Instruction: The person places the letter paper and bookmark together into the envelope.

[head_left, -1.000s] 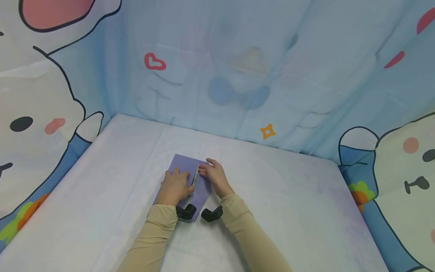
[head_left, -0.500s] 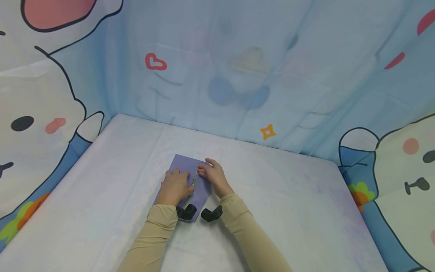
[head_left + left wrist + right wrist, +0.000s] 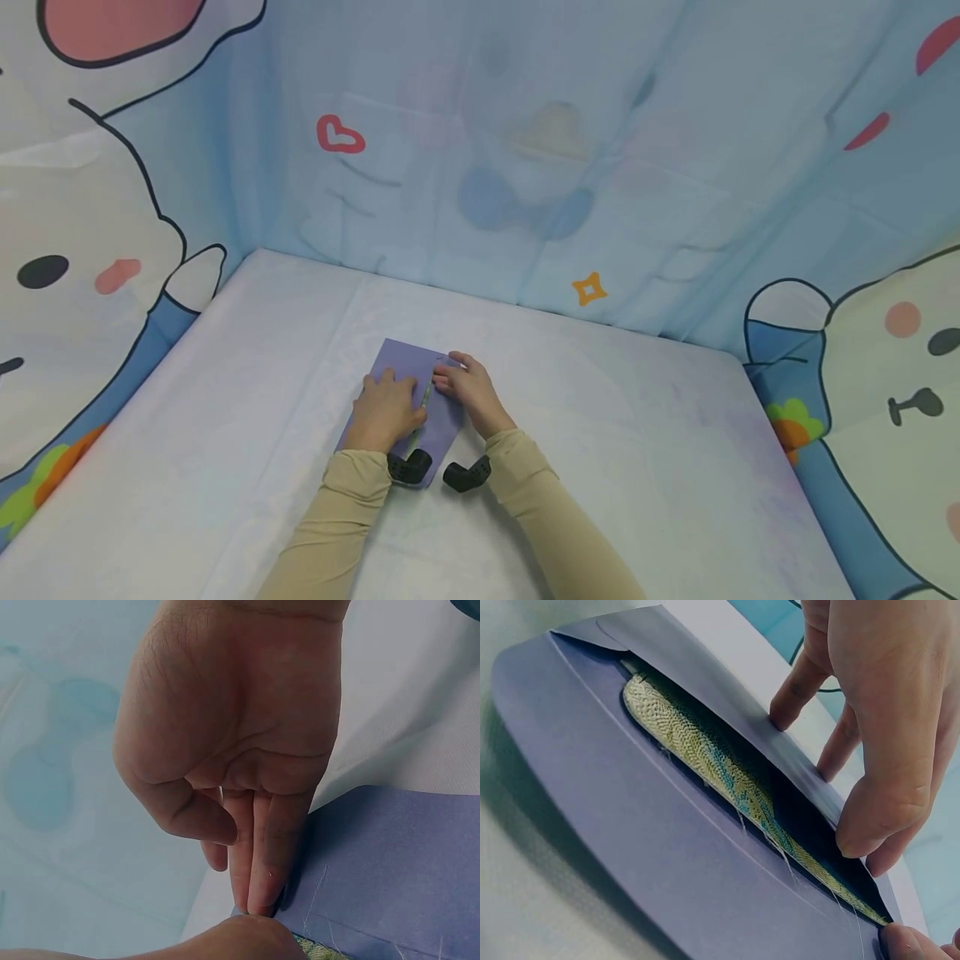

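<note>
A flat purple paper envelope point(image 3: 405, 358) lies on the white-covered table with a lengthwise slit. Through the slit shows a woven fabric strip point(image 3: 705, 757) patterned yellow-green and blue, loose threads hanging from its edge. My left hand point(image 3: 385, 410) rests spread on the envelope. In the right wrist view its fingers touch the flap point(image 3: 727, 690), and the thumb lies at the slit's edge. My right hand point(image 3: 471, 392) touches the slit's far end. In the left wrist view, two straight fingers point(image 3: 259, 885) of the right hand point down at the paper beside my left thumb point(image 3: 251, 937).
Each wrist carries a black camera mount, the left mount point(image 3: 409, 467) over the envelope's near end and the right mount point(image 3: 467, 475) just beside it. A blue cartoon-print curtain point(image 3: 480, 125) hangs behind the table point(image 3: 637, 433).
My right fingertips have shifted slightly left along the slit's far end, and a little less of the fabric strip shows there. The left hand and the envelope hold about the same place.
</note>
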Available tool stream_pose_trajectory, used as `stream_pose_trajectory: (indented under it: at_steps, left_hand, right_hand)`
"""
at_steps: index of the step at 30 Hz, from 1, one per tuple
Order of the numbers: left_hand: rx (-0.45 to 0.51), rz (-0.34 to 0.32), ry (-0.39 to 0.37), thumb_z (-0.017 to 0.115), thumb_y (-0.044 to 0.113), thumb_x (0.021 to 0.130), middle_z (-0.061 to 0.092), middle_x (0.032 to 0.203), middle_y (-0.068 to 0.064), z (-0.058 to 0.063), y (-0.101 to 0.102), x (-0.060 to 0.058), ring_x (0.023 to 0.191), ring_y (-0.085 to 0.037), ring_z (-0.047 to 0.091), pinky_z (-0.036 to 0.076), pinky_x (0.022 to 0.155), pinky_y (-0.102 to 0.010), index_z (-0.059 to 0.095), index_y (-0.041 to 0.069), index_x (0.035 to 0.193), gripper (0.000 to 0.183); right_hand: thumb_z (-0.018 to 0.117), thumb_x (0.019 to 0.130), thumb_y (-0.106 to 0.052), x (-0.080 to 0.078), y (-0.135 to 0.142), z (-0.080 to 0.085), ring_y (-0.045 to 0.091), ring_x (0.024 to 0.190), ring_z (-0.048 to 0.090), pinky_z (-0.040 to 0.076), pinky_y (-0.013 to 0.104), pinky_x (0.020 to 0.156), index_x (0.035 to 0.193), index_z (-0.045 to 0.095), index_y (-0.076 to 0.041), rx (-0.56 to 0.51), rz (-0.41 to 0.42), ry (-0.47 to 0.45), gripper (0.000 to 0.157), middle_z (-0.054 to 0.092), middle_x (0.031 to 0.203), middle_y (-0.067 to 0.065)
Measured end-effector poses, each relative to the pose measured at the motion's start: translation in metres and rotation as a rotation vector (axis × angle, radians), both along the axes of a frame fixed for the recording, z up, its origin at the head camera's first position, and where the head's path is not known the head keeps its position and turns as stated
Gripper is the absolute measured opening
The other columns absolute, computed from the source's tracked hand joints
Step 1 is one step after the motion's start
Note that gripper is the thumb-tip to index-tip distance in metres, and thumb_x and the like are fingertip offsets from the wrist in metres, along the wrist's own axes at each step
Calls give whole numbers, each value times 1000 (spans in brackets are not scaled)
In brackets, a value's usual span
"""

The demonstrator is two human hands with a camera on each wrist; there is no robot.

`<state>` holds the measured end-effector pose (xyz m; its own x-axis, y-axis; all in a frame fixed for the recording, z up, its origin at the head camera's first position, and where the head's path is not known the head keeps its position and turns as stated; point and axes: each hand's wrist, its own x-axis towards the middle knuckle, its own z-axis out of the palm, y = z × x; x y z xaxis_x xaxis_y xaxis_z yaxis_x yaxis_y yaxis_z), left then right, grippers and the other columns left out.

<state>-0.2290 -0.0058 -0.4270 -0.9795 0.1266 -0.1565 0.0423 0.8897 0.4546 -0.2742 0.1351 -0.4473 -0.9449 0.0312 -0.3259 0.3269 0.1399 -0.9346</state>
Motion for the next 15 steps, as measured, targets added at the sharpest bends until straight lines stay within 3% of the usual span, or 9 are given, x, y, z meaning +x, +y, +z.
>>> stream_pose_trajectory:
  at_steps: [15]
  left_hand:
    - [-1, -8, -8, 67, 30, 85, 46, 134, -21, 0, 0, 0, 121, -46, 41, 43, 88, -65, 58, 10, 129, 49]
  right_hand:
    - [52, 95, -13, 5, 2, -3, 28, 113, 62, 50, 31, 95, 144, 33, 0, -19, 48, -6, 55, 58, 128, 23]
